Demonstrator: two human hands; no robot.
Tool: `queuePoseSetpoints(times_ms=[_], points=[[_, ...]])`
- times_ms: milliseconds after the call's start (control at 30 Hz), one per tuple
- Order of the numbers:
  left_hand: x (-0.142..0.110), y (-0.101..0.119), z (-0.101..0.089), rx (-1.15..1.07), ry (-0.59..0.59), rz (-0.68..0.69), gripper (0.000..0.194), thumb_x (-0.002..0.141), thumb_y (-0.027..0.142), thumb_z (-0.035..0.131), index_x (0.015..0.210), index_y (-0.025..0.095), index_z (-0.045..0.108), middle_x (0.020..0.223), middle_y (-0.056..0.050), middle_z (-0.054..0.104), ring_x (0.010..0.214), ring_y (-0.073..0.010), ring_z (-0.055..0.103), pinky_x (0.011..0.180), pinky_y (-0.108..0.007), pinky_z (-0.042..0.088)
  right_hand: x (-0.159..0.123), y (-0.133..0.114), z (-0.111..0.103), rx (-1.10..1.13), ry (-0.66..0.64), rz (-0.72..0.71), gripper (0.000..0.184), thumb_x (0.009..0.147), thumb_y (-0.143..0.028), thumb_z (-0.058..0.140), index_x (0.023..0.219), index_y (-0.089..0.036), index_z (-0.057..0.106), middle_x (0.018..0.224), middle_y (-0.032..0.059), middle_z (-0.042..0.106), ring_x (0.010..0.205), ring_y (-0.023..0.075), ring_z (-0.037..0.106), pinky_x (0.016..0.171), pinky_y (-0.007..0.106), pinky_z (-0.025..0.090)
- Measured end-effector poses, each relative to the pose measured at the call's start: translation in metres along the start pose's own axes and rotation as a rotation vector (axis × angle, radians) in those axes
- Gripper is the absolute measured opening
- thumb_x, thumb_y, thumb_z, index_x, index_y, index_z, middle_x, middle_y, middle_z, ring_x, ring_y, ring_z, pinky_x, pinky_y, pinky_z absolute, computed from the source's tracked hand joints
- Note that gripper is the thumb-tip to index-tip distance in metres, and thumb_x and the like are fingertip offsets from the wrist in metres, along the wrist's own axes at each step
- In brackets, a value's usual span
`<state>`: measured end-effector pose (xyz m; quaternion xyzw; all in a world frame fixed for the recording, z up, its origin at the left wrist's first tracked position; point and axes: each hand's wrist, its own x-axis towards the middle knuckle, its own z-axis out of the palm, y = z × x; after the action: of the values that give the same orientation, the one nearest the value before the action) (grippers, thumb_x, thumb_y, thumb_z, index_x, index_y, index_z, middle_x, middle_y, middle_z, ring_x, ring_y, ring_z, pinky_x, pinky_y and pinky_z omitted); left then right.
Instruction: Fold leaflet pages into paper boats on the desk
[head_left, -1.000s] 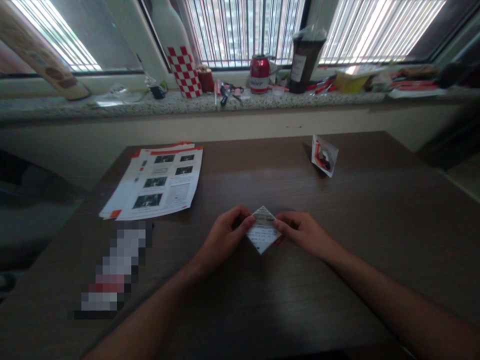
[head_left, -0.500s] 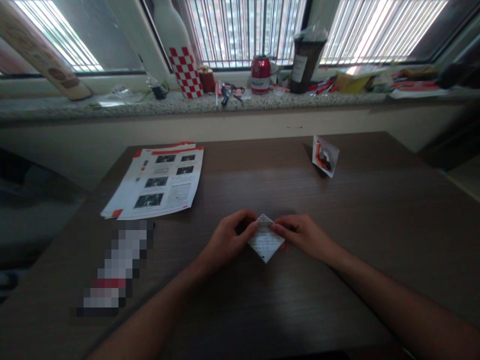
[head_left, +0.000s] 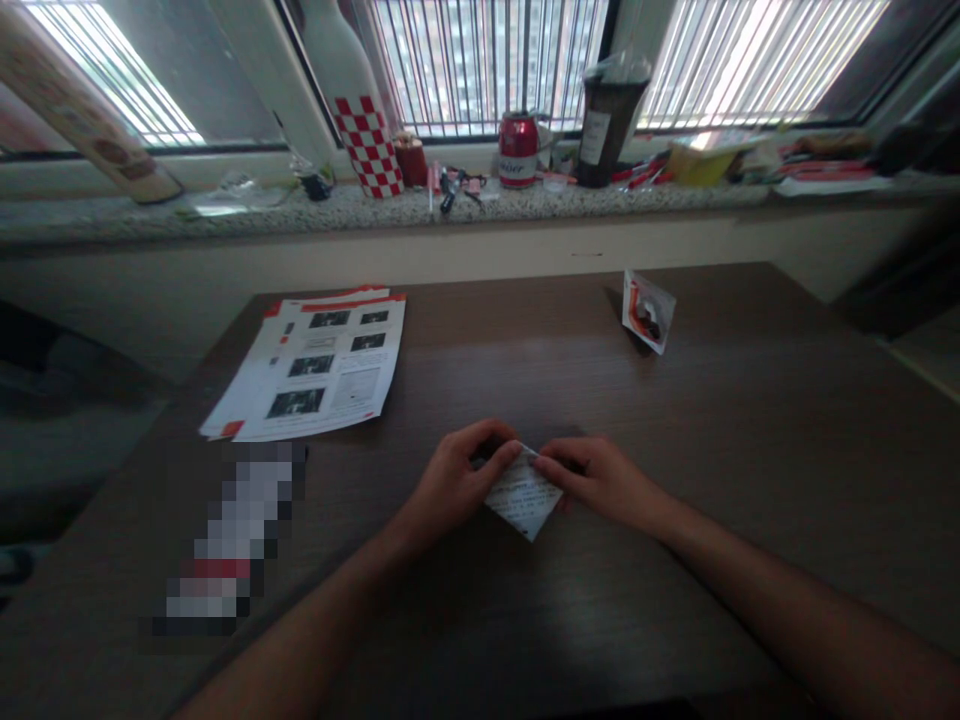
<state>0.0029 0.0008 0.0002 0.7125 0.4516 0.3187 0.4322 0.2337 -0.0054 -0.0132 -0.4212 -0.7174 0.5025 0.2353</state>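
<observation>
- Folded paper [head_left: 526, 502], small and printed, was between the two hands, above or on the bench [head_left: 720, 420]; whether its near corner touched the surface could not be told.
- The left hand [head_left: 466, 485] pinched the paper's upper left edge, thumb on top, with its fingers partly hidden behind.
- The right hand [head_left: 596, 475] pinched the upper right edge, close to the left thumb.
- With the two pinches so near each other, pulling the hands apart too hard could have torn the paper at a crease.
- Uneven pressure from one thumb could have skewed a fold, leaving edges that did not meet.
- The near corner jutted free on the person's side of both hands; a slack pinch might have let the layers slip there.
- Beyond the right hand, well apart, a small white-and-orange piece [head_left: 649, 312] stood tilted; a wide reach could have toppled it.
- Printed sheets [head_left: 319, 365] lay beyond the left hand and to its left; a brush outward might have shifted them.
</observation>
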Motion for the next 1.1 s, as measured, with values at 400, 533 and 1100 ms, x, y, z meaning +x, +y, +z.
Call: queuePoseSetpoints(times_ms=[400, 533, 1100], points=[[-0.0013, -0.0007, 0.0027, 0.083, -0.058, 0.022, 0.019, 0.098, 0.035, 0.064, 0.092, 0.020, 0.073, 0.086, -0.003, 0.073, 0.080, -0.0190, 0.066, 0.072, -0.029, 0.048, 0.0026, 0.0051, -0.0001, -0.196, -0.018, -0.055, 0.044, 0.106, -0.052, 0.052, 0.086, -0.019, 0.072, 0.067, -0.0010, 0.063, 0.061, 0.0136, 0.058, 0.058, 0.026, 0.037], [-0.0006, 0.0008, 0.0024, 0.088, -0.025, -0.010, 0.020, 0.097, 0.035, 0.063, 0.089, 0.019, 0.073, 0.084, -0.003, 0.072, 0.077, -0.0189, 0.065, 0.070, -0.029, 0.046, 0.0032, 0.0067, 0.0010, -0.091, 0.001, -0.013, 0.043, 0.105, -0.054, 0.053, 0.086, -0.019, 0.070, 0.071, -0.0001, 0.066, 0.064, 0.0144, 0.060, 0.059, 0.026, 0.041], [-0.0023, 0.0053, 0.0007, 0.054, -0.038, 0.024, 0.016, 0.098, 0.033, 0.066, 0.094, 0.020, 0.074, 0.090, -0.002, 0.074, 0.082, -0.0183, 0.067, 0.073, -0.029, 0.048, 0.0001, 0.0000, -0.0072, -0.055, 0.062, -0.023, 0.037, 0.102, -0.051, 0.059, 0.089, -0.020, 0.074, 0.071, 0.0002, 0.067, 0.066, 0.0151, 0.061, 0.062, 0.027, 0.044]])
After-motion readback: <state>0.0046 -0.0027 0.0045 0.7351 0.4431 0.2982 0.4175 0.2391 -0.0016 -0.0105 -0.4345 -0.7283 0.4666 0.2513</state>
